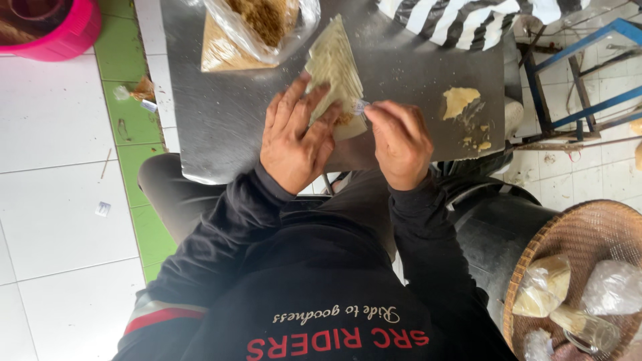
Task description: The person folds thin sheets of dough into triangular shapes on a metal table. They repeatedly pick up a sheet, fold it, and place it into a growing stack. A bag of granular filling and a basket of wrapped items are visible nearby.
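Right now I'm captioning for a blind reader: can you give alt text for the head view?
Seen from above, a person's left hand and right hand hold a stack of thin pale wrappers on a metal table. A bag of brown filling lies beyond, a woven basket to the right.

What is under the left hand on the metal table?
The left hand presses a stack of pale triangular wrappers on the metal table. The stack's lower corner is hidden by fingers.

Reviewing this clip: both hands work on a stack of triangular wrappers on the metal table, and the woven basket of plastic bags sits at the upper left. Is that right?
Not quite. In the head view the left hand and right hand do work the stack of triangular wrappers on the metal table, but the woven basket of plastic bags sits at the lower right.
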